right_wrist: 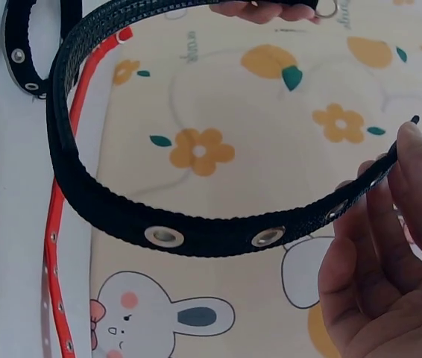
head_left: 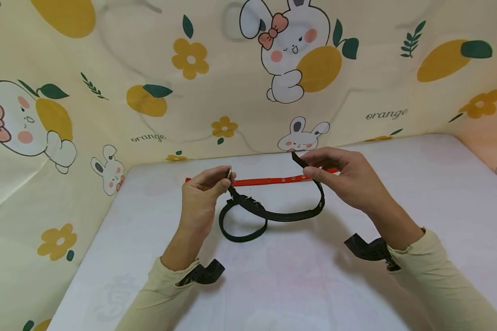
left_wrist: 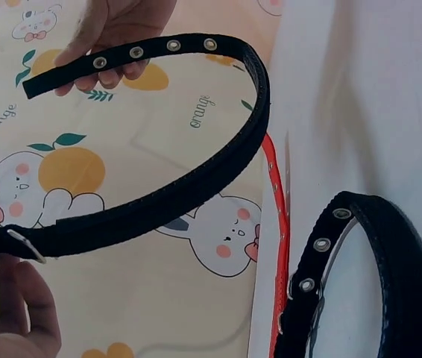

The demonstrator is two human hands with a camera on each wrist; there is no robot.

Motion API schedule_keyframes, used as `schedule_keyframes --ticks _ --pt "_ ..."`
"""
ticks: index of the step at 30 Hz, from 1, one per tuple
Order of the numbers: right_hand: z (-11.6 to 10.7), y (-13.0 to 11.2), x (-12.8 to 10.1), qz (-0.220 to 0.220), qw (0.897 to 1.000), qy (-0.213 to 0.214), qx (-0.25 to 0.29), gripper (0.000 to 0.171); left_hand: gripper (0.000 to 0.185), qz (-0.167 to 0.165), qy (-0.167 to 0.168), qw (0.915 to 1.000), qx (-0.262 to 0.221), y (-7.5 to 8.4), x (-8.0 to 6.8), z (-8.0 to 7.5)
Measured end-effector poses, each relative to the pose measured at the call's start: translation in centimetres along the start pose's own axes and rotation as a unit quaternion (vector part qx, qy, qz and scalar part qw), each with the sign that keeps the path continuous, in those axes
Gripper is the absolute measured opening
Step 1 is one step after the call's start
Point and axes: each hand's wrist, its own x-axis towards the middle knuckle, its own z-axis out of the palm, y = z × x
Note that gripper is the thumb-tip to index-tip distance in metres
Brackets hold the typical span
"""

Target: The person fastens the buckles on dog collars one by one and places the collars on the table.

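A black collar (head_left: 273,214) with metal eyelets and a buckle is held above the surface, curved in an open arc: the buckle end is pinched by the left hand (head_left: 200,197), the eyelet end by the right hand (head_left: 348,177).

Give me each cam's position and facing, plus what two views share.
Head: on the head, looking forward and down at the white table; both hands and sleeves show.
Left wrist: on the left wrist, looking across the black strap toward the right hand.
Right wrist: looks back toward the left hand.
All three share the red strap.
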Motion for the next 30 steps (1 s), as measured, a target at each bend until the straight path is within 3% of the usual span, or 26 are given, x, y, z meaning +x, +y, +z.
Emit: schedule_keyframes --ticks 4,9,13,22,30 --pt "0.1 -0.1 0.1 -0.005 1.0 0.002 0.004 0.023 0.018 -0.007 0.002 0.9998 0.021 0.2 0.0 0.2" --pt "0.5 -0.2 0.0 -0.001 1.0 -0.004 -0.001 0.022 0.021 -0.028 0.007 0.9988 0.038 0.1 0.1 0.5" --pt "0.8 -0.2 -0.1 0.007 1.0 -0.013 -0.005 0.021 0.02 -0.035 -0.011 0.9983 0.046 -0.1 0.1 0.9" --pt "1.6 -0.1 -0.4 0.034 0.999 -0.026 -0.025 0.018 0.034 -0.074 -0.03 0.9933 0.084 -0.8 -0.2 1.3" --pt "2.1 0.2 0.1 0.018 0.999 -0.017 -0.023 0.018 0.035 -0.051 -0.027 0.9939 0.094 -0.9 0.1 1.3"
